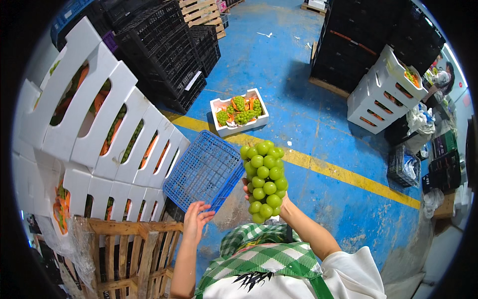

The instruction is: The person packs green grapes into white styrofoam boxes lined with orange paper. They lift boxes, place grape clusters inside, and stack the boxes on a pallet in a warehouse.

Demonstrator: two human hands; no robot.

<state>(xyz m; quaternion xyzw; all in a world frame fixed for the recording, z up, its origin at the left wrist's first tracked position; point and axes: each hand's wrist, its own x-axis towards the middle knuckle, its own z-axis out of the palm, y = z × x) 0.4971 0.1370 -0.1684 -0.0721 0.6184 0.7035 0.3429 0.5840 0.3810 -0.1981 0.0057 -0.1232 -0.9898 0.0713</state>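
Observation:
A large bunch of green grapes (pixel 266 179) rests in my right hand (pixel 284 203), which is mostly hidden behind the fruit. My left hand (pixel 196 218) is empty, its fingers apart, near the lower edge of a blue plastic crate (pixel 204 168). That crate shows a mesh surface and nothing on it. Beyond it, on the floor, stands a white foam box (pixel 239 129) holding several bunches of green grapes (pixel 244 116) among orange paper.
White foam boxes (pixel 123 112) are stacked at left behind a wooden pallet (pixel 143 261). Black crates (pixel 160 52) stand upper left, black stacks (pixel 347 48) and more foam boxes (pixel 377 101) at right. A yellow line (pixel 328 170) crosses the blue floor. A person (pixel 448 76) is at far right.

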